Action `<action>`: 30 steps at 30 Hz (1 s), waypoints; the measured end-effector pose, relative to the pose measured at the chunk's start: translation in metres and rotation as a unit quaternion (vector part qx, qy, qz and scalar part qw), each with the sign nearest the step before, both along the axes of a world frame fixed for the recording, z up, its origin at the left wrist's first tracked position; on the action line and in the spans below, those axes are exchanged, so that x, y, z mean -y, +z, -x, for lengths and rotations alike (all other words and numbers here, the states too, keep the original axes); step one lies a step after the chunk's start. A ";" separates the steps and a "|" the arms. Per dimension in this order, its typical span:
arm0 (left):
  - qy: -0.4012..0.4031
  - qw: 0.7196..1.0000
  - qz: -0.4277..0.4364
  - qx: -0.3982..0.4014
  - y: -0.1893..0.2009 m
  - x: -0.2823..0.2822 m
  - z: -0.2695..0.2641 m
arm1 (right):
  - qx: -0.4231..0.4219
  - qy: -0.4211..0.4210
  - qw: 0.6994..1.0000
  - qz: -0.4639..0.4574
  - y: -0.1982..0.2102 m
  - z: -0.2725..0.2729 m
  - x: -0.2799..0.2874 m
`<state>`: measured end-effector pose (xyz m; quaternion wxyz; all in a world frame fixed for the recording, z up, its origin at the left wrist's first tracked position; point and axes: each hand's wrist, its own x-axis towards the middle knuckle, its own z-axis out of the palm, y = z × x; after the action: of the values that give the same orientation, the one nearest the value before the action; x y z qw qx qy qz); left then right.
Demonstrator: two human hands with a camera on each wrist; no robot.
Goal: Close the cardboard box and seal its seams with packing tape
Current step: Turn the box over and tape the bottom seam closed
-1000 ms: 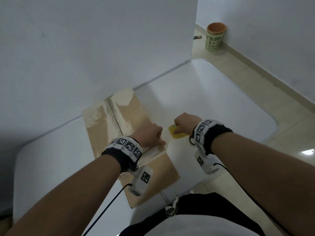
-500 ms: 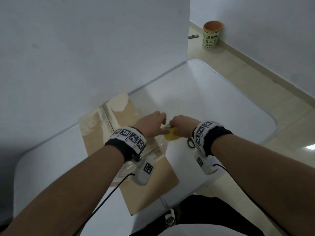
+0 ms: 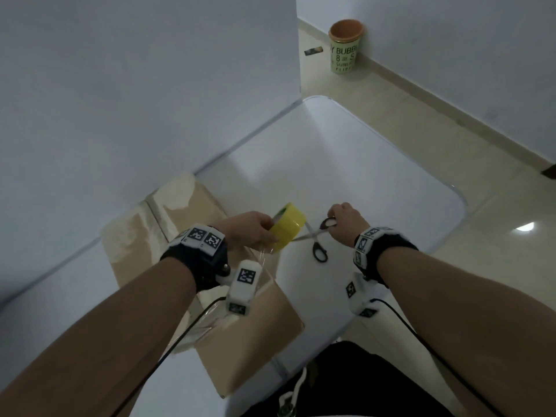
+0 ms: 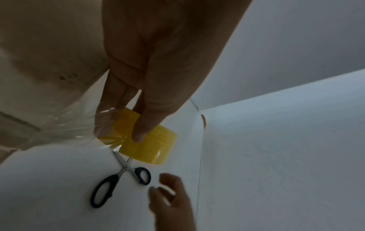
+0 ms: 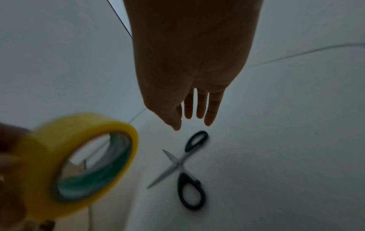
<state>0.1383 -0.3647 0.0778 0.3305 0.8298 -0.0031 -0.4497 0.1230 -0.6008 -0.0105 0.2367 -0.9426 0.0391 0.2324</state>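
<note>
The cardboard box (image 3: pixel 186 203) lies shut on the white table (image 3: pixel 361 176), against the wall. My left hand (image 3: pixel 255 228) grips the yellow tape roll (image 3: pixel 287 227) above the box's right edge. A clear strip of tape (image 3: pixel 262 260) runs from the roll down to the box. In the left wrist view my thumb presses the tape roll (image 4: pixel 150 146). Black-handled scissors (image 3: pixel 316 239) lie open on the table just right of the roll. My right hand (image 3: pixel 340 216) hovers over their far handle, with its fingers (image 5: pixel 209 112) straight and holding nothing above the scissors (image 5: pixel 183 168).
A white partition wall (image 3: pixel 150 85) runs along the table's left side behind the box. A green and orange cup (image 3: pixel 344 46) stands on the tiled floor by the far wall. The table's rounded right edge (image 3: pixel 460 200) is close to my right hand.
My left hand took the roll from the right hand and lifted it, drawing tape off the box. The right hand let go and moved right over the scissors.
</note>
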 end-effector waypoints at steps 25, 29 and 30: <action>0.063 0.995 0.064 -0.054 0.003 0.001 0.003 | -0.047 0.056 0.989 0.126 -0.020 0.032 0.002; 0.068 0.995 0.065 -0.043 0.003 -0.001 0.004 | -0.061 0.003 0.996 0.067 -0.024 0.047 -0.005; 0.065 0.995 0.063 -0.039 0.003 -0.001 0.005 | -0.062 -0.007 0.996 0.055 -0.024 0.049 -0.005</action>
<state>0.1332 -0.3634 0.0804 0.4109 0.7875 0.0351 -0.4581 0.0738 -0.5955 -0.0340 0.1827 -0.9376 0.0728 0.2867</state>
